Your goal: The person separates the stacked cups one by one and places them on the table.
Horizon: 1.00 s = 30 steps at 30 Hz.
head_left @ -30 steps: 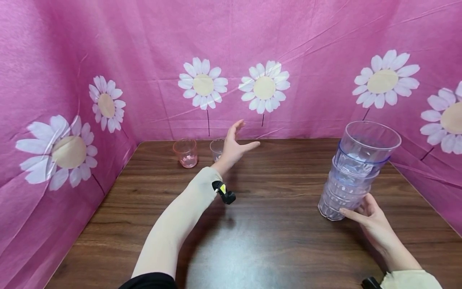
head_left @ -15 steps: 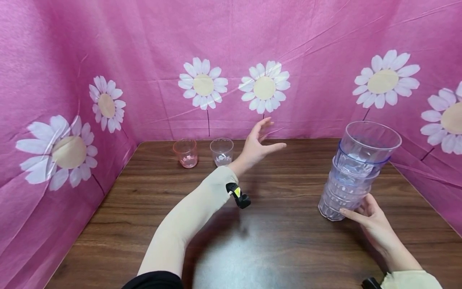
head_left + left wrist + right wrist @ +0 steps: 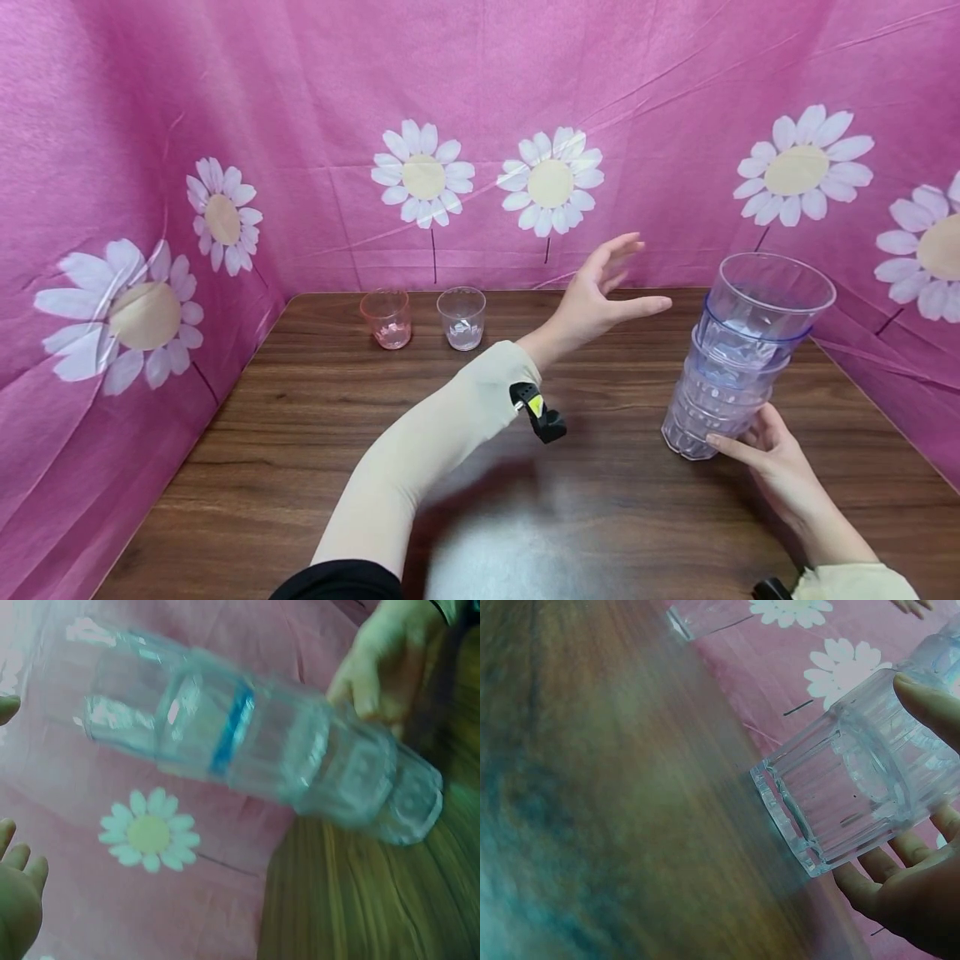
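Observation:
A tall stack of nested clear plastic cups (image 3: 738, 358), one with a blue rim, stands at the right of the table. My right hand (image 3: 780, 471) grips the stack near its bottom; in the right wrist view its thumb and fingers lie on either side of the lowest cup (image 3: 832, 795). My left hand (image 3: 588, 304) is in the air left of the stack, thumb and fingers spread, with nothing in it. The left wrist view shows the whole stack (image 3: 262, 742) apart from the left fingertips (image 3: 34, 874).
Toward the back left of the wooden table (image 3: 300, 467) stand a small pink-tinted cup (image 3: 386, 321) and a small clear cup (image 3: 461, 321), both upright and apart. A pink flowered cloth (image 3: 637, 100) hangs behind the table and along both sides.
My left hand has moved right, from in front of the small clear cup toward the stack, and that cup is uncovered. The right hand and the stack have stayed in place.

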Tool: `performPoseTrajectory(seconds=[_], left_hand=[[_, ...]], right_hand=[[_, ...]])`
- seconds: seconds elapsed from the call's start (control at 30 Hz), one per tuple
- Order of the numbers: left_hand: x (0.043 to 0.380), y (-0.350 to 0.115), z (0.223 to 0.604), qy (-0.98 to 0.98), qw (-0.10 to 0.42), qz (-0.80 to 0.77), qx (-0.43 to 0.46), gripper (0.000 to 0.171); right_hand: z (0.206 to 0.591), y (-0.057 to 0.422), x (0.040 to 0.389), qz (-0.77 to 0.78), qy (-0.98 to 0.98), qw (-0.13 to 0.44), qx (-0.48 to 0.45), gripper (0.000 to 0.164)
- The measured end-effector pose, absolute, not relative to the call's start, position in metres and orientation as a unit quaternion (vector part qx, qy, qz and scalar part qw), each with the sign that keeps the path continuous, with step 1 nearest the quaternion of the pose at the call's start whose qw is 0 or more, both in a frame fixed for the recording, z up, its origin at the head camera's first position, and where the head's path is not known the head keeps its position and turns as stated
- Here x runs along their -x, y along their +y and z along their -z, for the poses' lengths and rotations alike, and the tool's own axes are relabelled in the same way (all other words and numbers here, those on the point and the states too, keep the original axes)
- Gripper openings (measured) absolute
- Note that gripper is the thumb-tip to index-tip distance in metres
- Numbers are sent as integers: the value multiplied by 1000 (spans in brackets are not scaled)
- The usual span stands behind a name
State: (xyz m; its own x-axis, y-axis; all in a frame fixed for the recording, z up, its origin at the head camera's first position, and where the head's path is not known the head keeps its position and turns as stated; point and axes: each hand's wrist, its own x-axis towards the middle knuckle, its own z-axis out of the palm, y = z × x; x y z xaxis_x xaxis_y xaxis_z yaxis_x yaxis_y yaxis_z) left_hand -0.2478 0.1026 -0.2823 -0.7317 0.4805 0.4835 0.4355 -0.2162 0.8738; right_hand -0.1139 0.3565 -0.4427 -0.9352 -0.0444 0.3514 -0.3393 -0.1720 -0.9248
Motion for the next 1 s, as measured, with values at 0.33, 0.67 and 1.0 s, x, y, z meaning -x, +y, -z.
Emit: performPoseTrajectory(seconds=[0.33, 0.67, 1.0], left_hand=[[232, 124, 264, 608, 34, -686, -399, 81], [215, 141, 253, 645, 51, -650, -398, 84], [203, 161, 253, 689, 37, -613, -386, 89]], right_hand=[[442, 357, 114, -748, -641, 95, -145, 72], [444, 357, 113, -749, -640, 90, -147, 72], [443, 358, 113, -751, -637, 88, -150, 72]])
